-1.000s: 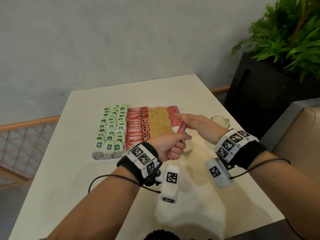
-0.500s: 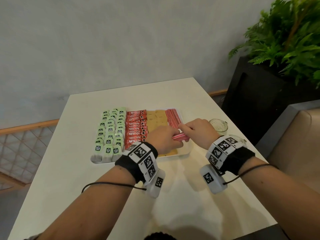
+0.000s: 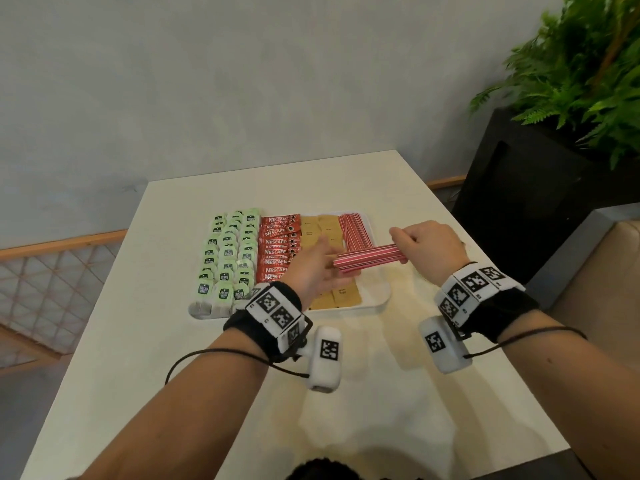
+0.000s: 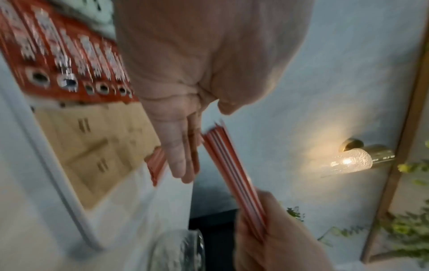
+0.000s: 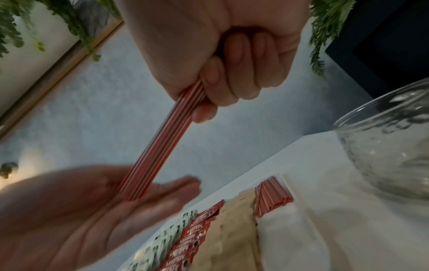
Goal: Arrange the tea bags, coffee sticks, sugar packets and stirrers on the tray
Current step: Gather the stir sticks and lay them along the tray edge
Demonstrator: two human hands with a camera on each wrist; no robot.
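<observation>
A white tray holds rows of green tea bags, red coffee sticks, brown sugar packets and, at its far right, red-and-white stirrers. My right hand grips a bundle of stirrers that lies level above the tray's right half. My left hand is open, its straight fingers against the bundle's left end. The right wrist view shows the fist round the bundle and the flat left palm. The left wrist view is blurred.
A glass bowl stands on the white table just right of the tray, hidden behind my right hand in the head view. A black planter with a fern and a beige seat lie beyond the table's right edge.
My left hand, which gripped the bundle upright a second ago, has let go and opened. The right hand has taken the bundle and turned it level above the tray.
</observation>
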